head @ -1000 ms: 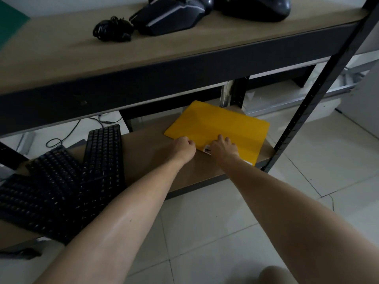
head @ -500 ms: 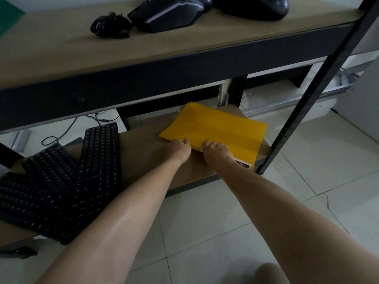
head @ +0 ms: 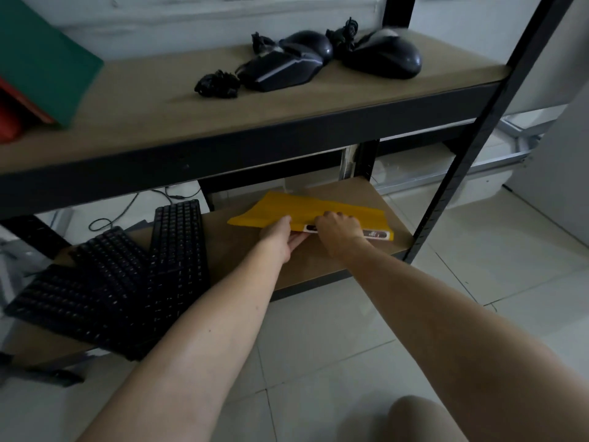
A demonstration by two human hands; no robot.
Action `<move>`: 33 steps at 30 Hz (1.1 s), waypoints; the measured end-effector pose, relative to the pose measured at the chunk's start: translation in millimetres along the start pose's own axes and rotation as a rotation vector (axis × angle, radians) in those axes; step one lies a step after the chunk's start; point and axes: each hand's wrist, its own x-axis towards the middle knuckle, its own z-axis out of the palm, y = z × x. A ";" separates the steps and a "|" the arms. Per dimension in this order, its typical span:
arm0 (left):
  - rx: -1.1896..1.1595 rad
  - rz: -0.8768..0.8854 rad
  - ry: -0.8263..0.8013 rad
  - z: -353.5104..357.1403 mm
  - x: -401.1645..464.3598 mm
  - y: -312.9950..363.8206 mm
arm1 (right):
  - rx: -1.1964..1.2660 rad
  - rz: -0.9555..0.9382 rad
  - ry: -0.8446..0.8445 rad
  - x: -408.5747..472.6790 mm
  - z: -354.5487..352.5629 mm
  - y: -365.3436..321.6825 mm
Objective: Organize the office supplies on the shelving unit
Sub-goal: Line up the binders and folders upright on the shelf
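Low in the frame, black keyboards [head: 127,275] sprawl at lower left. At centre, the left hand [head: 282,239] slips fingers beneath a yellow folder [head: 318,209] and the right hand [head: 338,229] clutches its near edge; it seems raised slightly off the lower shelf [head: 376,199]. Above, mice [head: 287,70] and a green folder [head: 44,55].

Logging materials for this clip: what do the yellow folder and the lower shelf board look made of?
The flat yellow folder, gripped by the left hand and right hand, bends without creasing: probably thin matte plastic or card. The brown lower shelf board looks like matte fibreboard: uniform, grainless.
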 end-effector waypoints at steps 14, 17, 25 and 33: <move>-0.290 0.214 0.048 -12.2 -188.0 32.2 | -0.065 -0.160 0.368 -96.2 -136.3 -15.1; -0.262 0.332 0.077 -18.0 -223.0 35.9 | -0.005 -0.181 0.450 -125.2 -157.2 -19.2; 0.023 0.777 0.064 -19.8 -316.1 83.6 | 0.243 -0.161 0.739 -181.0 -216.1 -30.0; 0.429 1.279 0.235 -9.4 -410.8 147.0 | 0.480 -0.137 0.901 -221.0 -290.1 -52.1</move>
